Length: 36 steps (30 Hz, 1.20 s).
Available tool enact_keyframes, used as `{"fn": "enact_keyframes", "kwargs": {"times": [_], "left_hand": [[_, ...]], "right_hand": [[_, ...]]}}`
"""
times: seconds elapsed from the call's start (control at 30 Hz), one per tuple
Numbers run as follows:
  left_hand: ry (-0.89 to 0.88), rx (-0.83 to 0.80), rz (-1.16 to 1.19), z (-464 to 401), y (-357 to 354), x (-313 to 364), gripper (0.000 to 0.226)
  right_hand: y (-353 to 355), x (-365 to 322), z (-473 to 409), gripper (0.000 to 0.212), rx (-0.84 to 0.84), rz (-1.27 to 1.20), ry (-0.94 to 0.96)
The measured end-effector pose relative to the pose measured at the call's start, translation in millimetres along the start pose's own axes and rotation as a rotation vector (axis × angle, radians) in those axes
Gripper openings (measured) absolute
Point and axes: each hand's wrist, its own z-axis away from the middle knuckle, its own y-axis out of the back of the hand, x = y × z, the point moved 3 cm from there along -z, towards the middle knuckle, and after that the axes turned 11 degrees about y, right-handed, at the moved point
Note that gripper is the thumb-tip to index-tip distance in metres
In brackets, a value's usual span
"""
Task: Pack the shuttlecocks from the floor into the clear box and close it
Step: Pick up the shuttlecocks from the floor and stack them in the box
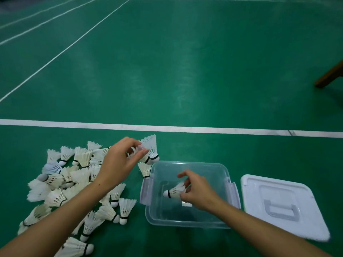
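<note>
A clear plastic box (187, 222) stands open on the green floor, with grey latches on both sides. My right hand (197, 191) is inside it, fingers pinching the feathers of one white shuttlecock (173, 192) lying on its side. My left hand (118, 164) hovers just left of the box's far corner and grips a couple of shuttlecocks (151, 150) by their skirts, cork ends down. A pile of several white shuttlecocks (70, 182) lies on the floor to the left, partly hidden under my left forearm.
The box's white lid (282, 206) lies flat on the floor right of the box, grey handle up. A white court line (185, 129) crosses beyond the pile. A brown wooden leg (329, 76) stands at the far right.
</note>
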Motion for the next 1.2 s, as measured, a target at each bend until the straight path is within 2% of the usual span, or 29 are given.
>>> {"fn": "enact_keyframes", "kwargs": {"times": [0.13,0.33,0.57,0.7,0.77,0.9,1.03,1.13,1.2], "left_hand": [[-0.047,-0.057,-0.039,0,1,-14,0.019],[-0.109,-0.086,-0.029,4,-1,-21,0.029],[-0.167,-0.166,-0.019,12,-12,-12,0.026],[-0.196,-0.169,-0.013,11,-9,-6,0.027],[-0.208,-0.187,-0.018,9,-9,-4,0.024],[-0.286,-0.257,-0.109,4,-14,7,0.022],[-0.396,-0.299,-0.261,-2,-26,24,0.025],[-0.442,-0.341,-0.309,-5,-36,35,0.029],[-0.459,-0.367,-0.315,-6,-43,39,0.026]], "right_hand": [[-30,21,-12,0.057,-0.111,0.030,-0.056],[-56,30,-14,0.065,-0.249,0.029,-0.137],[-67,34,-12,0.068,-0.276,-0.031,-0.228],[-51,28,-9,0.083,-0.329,-0.067,-0.199],[-29,20,-6,0.077,-0.274,-0.037,-0.159],[30,-13,2,0.052,0.030,-0.064,-0.024],[65,-54,12,0.049,0.297,-0.097,0.222],[62,-67,10,0.049,0.288,0.122,0.386],[55,-65,7,0.047,0.251,0.203,0.425]]}}
